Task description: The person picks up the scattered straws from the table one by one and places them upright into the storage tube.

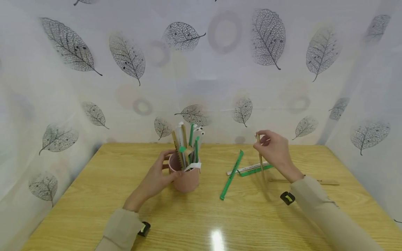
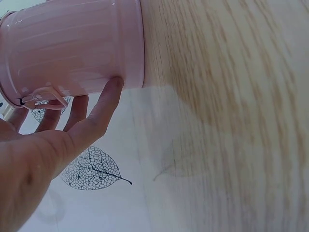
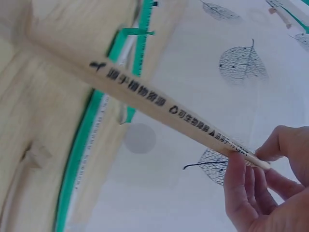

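My left hand (image 1: 156,177) holds the side of a small pink bucket (image 1: 187,182), which stands upright on the table. In the left wrist view, fingers (image 2: 96,110) rest against the bucket's ribbed wall, near its small side handle (image 2: 46,96). Paper-wrapped straws (image 1: 184,139) in brown, green and white stick up out of it. Over to the right, my right hand (image 1: 276,149) pinches the top end of a brown paper-wrapped straw (image 3: 149,106) with black print. That straw hangs nearly upright in the head view, over the straws on the table.
On the wooden table (image 1: 188,223) lie a green wrapped straw (image 1: 231,176), a white one (image 1: 248,168) crossed by another green one (image 1: 255,170), and a brown one (image 1: 328,182) by the right sleeve. A leaf-patterned curtain (image 1: 201,80) hangs behind and along both sides.
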A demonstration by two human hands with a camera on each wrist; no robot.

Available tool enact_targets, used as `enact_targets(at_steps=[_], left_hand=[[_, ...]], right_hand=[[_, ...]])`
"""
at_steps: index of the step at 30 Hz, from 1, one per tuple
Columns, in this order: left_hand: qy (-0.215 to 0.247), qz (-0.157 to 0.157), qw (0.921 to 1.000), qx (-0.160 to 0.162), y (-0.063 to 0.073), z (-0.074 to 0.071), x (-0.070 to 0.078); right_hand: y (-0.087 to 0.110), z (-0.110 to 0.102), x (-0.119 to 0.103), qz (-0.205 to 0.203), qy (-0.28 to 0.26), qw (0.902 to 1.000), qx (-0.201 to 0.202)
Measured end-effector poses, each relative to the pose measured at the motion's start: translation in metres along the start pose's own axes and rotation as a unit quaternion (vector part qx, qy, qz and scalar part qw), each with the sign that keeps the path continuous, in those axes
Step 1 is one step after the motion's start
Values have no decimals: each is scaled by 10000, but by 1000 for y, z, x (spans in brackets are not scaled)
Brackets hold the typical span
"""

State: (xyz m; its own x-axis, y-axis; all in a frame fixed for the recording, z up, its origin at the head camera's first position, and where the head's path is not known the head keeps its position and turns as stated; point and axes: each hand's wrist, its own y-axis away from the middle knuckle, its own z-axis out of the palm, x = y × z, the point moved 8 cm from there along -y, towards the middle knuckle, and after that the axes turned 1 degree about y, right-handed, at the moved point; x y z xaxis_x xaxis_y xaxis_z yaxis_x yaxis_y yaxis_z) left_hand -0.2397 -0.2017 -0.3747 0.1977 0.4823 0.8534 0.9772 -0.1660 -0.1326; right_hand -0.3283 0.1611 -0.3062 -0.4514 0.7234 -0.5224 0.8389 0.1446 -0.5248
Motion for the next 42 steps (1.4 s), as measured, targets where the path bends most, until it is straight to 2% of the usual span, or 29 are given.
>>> enact_targets(at_steps=[7,16,21,24,27,34,42], left_hand=[[7,-85,9999,-55,0,1,-2],[-16,-57,10000,-12,-1,0,-3],[41,-134,9999,-51,-1,1,-4],[68,-159,9998,-45,-1,2,-4],[36,-146,9999,-16,-1,1,-4],[28,-169,9999,-5,0,0,-4],[48,-101,9999,-20,0,0,-3]], right_hand=[[-3,-22,-21,-755,-287,9936,795],[-9,-30,-50,-1128,-902,9861,821],[-13,-36,-75,-1456,-1363,9753,953],[-15,-36,-95,-1765,-1790,9632,948],[-16,-36,-114,-2069,-2291,9472,863],[-19,-31,-152,-2398,-3372,9083,609],[-20,-29,-183,-2797,-4278,8573,614]])
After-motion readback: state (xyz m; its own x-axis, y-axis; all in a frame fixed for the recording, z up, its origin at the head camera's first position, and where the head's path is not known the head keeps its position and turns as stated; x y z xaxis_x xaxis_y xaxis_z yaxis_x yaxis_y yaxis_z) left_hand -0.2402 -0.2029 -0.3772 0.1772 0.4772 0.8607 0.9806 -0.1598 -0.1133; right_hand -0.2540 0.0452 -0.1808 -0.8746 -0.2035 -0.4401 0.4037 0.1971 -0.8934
